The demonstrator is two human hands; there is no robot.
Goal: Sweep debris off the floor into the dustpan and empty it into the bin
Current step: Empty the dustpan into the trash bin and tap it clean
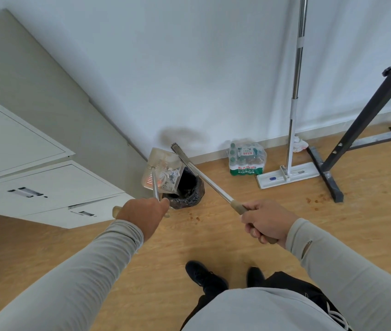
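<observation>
Clear dustpan (163,172) tipped over one bin (186,191); left hand (142,215) grips its handle, right hand (267,222) grips one broom (204,177).

— Is your room bright?
— Yes, soft even light all over. You get a fuzzy gray shadow on the wall (189,68).
— Anything bent?
— Your picture curves at the edges. The cabinet (22,115) leans.

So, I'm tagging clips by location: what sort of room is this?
Probably an office or storeroom corner: a metal filing cabinet against the white wall, a shrink-wrapped pack of water bottles and a flat mop on wood-look flooring.
</observation>
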